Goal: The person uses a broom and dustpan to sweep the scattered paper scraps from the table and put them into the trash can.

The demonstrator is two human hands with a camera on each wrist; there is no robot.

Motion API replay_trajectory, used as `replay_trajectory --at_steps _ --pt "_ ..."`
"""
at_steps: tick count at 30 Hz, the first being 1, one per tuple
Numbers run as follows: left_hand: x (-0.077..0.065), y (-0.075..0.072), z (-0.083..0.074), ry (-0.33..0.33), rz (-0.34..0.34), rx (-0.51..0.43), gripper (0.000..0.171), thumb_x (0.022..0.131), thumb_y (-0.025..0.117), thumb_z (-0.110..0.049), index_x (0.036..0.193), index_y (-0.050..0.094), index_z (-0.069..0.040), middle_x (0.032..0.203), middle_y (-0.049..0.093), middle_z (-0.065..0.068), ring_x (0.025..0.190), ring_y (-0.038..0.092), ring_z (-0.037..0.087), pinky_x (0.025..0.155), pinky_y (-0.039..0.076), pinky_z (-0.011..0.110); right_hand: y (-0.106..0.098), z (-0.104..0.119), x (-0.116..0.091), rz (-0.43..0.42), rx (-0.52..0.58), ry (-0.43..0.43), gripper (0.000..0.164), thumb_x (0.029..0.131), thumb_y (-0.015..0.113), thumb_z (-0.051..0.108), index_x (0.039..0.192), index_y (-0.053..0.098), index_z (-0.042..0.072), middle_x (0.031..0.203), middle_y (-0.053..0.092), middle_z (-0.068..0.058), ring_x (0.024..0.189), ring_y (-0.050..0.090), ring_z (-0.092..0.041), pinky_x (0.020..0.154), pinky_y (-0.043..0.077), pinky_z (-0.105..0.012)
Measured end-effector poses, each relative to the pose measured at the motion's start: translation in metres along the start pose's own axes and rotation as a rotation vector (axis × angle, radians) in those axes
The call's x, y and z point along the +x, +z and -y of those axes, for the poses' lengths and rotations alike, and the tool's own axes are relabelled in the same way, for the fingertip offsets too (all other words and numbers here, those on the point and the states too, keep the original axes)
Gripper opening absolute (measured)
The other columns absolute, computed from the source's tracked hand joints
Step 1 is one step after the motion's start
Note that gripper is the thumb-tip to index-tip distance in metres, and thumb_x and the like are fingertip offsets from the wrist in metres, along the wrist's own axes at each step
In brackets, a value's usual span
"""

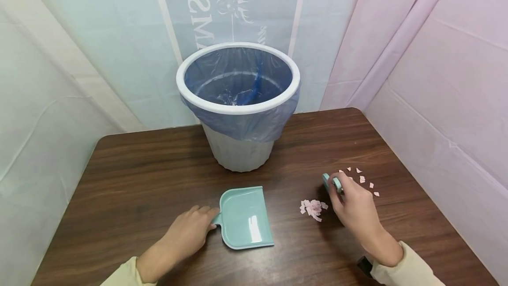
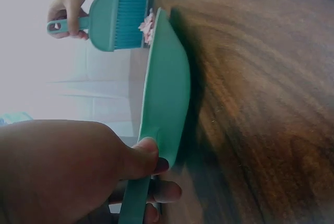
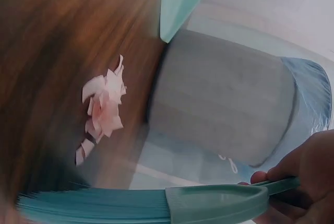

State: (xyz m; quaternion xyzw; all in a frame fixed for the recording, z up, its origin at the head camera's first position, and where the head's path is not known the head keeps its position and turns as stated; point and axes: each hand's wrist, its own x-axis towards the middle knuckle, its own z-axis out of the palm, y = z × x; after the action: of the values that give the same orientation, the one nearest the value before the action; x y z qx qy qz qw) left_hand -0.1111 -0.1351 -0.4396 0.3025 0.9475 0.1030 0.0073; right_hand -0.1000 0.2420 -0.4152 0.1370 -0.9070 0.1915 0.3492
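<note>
A teal dustpan [image 1: 246, 217] lies flat on the brown table [image 1: 139, 180], and my left hand [image 1: 186, 233] grips its handle [image 2: 134, 200]. The dustpan [image 2: 164, 85] shows edge-on in the left wrist view. My right hand [image 1: 353, 206] holds a small teal brush [image 1: 332, 183] by its handle, bristles [image 3: 88, 205] down on the table. A small heap of pink paper scraps [image 1: 313, 208] lies between dustpan and brush. More loose scraps [image 1: 363, 180] are scattered just beyond the right hand.
A grey waste bin [image 1: 238, 100] with a white rim and blue liner stands at the back centre of the table. Pale plastic sheeting [image 1: 436, 56] walls the table in on three sides. The table's right edge runs close to the right hand.
</note>
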Motion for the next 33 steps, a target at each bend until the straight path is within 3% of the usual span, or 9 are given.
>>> replay_trajectory --at_steps 6,12,22,33 --pt "0.001 0.003 -0.001 -0.013 0.003 0.009 0.027 0.083 0.069 -0.014 0.109 0.062 -0.01 0.094 0.064 0.002 0.079 0.058 0.021 0.065 0.053 0.036 0.007 0.008 0.0 0.012 0.036 0.029 0.002 0.086 0.06 0.011 0.085 0.058 0.011 0.072 0.062 -0.002 0.06 0.054 -0.014 0.05 0.046 -0.04" --pt "0.003 0.004 -0.002 -0.007 0.001 0.015 0.027 0.084 0.069 -0.014 0.11 0.062 -0.01 0.096 0.065 0.002 0.08 0.059 0.021 0.064 0.053 0.036 0.014 0.021 0.004 0.04 0.067 0.048 0.019 0.076 0.067 0.001 0.084 0.058 0.015 0.076 0.063 0.004 0.063 0.055 -0.009 0.051 0.048 -0.032" --pt "0.004 0.004 -0.003 0.008 -0.02 0.027 0.027 0.083 0.07 -0.014 0.108 0.062 -0.01 0.096 0.065 0.004 0.083 0.061 0.024 0.066 0.054 0.038 0.019 0.042 0.01 0.074 0.19 0.088 0.019 0.078 0.066 -0.001 0.083 0.056 0.015 0.073 0.058 0.006 0.065 0.059 -0.007 0.051 0.051 -0.019" --pt "0.004 0.003 -0.003 0.0 -0.028 0.021 0.027 0.082 0.071 -0.014 0.108 0.063 -0.009 0.096 0.066 0.005 0.081 0.061 0.024 0.066 0.054 0.039 0.032 0.059 0.017 0.088 0.301 0.098 0.019 0.078 0.061 -0.002 0.083 0.056 0.016 0.073 0.056 0.008 0.064 0.057 -0.005 0.052 0.049 -0.019"
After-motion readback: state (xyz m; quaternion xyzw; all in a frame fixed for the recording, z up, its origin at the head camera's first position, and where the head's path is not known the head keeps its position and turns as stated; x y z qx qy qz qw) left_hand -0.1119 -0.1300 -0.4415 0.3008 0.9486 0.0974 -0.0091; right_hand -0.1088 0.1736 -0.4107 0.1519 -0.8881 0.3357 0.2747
